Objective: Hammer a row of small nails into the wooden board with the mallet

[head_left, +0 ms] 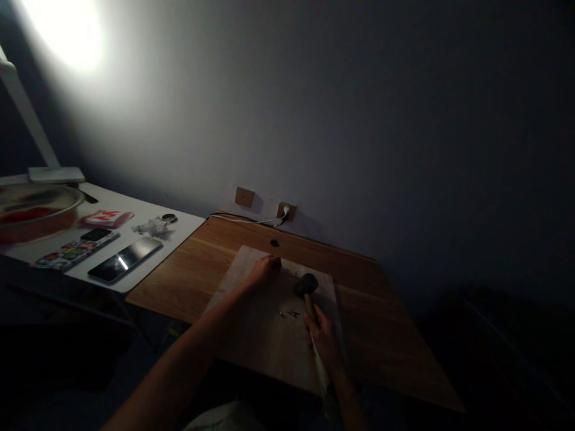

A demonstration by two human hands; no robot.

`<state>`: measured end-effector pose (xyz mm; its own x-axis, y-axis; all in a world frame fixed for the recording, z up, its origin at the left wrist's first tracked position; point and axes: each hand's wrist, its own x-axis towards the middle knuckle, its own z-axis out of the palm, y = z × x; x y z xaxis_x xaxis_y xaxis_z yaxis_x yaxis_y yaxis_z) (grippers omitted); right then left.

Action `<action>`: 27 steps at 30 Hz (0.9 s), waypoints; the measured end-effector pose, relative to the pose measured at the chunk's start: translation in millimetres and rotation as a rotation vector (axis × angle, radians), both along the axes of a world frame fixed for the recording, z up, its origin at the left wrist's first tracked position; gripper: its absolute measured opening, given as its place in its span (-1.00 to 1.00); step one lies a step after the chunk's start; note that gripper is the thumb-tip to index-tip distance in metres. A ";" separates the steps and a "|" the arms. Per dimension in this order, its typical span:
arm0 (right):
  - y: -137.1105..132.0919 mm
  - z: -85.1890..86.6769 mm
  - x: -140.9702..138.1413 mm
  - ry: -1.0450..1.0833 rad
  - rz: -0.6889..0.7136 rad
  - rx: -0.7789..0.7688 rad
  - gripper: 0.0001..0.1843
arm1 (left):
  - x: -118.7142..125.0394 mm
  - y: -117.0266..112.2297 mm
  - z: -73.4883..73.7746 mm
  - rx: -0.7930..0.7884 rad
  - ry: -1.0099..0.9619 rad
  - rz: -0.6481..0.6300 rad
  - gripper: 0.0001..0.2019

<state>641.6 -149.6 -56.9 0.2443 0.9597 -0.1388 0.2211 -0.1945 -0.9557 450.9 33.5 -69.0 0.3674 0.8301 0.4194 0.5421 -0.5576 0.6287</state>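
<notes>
My right hand (324, 335) is wrapped round the pale handle of a mallet (306, 285), whose black head hangs over the right side of a light wooden board (309, 374). The butt of the handle points down toward me. Near the far edge of the board, my left hand (265, 270) is closed, with a small dark brown piece by its fingertips. Dim light hides what exactly that hand holds. Between the hands lie several small shiny metal bits (293, 313) on the board, too small to name.
The board rests on a wooden table (188, 263) against the wall. White cables run to a wall socket (286, 211). At the left, a white table (148, 209) bears a phone (126, 259), a patterned case (76, 248), crumpled wrapping (155, 227), a clear bowl (67, 203) and a lamp (56, 174).
</notes>
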 end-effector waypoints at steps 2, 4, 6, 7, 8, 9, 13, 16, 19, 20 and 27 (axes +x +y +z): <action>-0.1 3.6 -0.5 0.008 -0.003 0.002 -0.37 | -0.5 -0.8 0.6 -0.014 -0.003 -0.016 -0.82; 2.0 8.8 -0.9 0.013 -0.005 0.021 -0.42 | -1.0 -1.1 0.1 -0.030 -0.008 -0.021 -0.80; 7.0 15.8 -2.0 0.020 0.018 0.048 -0.49 | -1.3 -0.6 -1.6 -0.043 -0.015 -0.011 -0.75; 10.8 19.7 -3.2 0.027 0.037 0.059 -0.52 | -1.3 -0.1 -2.8 -0.048 -0.019 -0.003 -0.71; 15.4 23.7 -5.0 0.034 0.056 0.067 -0.53 | -1.3 0.4 -4.1 -0.051 -0.024 0.003 -0.66; 20.6 27.4 -7.5 0.038 0.073 0.076 -0.54 | -1.2 1.0 -5.6 -0.052 -0.027 0.009 -0.60; 44.9 36.2 -22.1 0.024 0.110 0.103 -0.53 | -0.4 2.8 -10.0 -0.038 -0.022 0.044 -0.49; 60.8 35.1 -33.3 0.013 0.122 0.107 -0.53 | 0.4 3.0 -10.0 -0.034 -0.027 0.068 -0.46; 70.2 31.7 -40.9 0.001 0.133 0.086 -0.53 | 0.3 2.2 -7.6 -0.059 -0.024 0.077 -0.45; 71.8 30.8 -42.7 -0.002 0.137 0.076 -0.54 | 0.0 1.8 -6.7 -0.064 -0.019 0.077 -0.44; 72.3 29.2 -47.8 0.001 0.143 0.050 -0.54 | -1.8 0.8 -4.2 -0.060 -0.002 0.056 -0.51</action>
<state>593.8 -77.3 -27.7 0.1044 0.9904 -0.0906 0.2422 -0.1137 -0.9636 449.1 34.3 -73.2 0.3193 0.8728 0.3692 0.5700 -0.4881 0.6609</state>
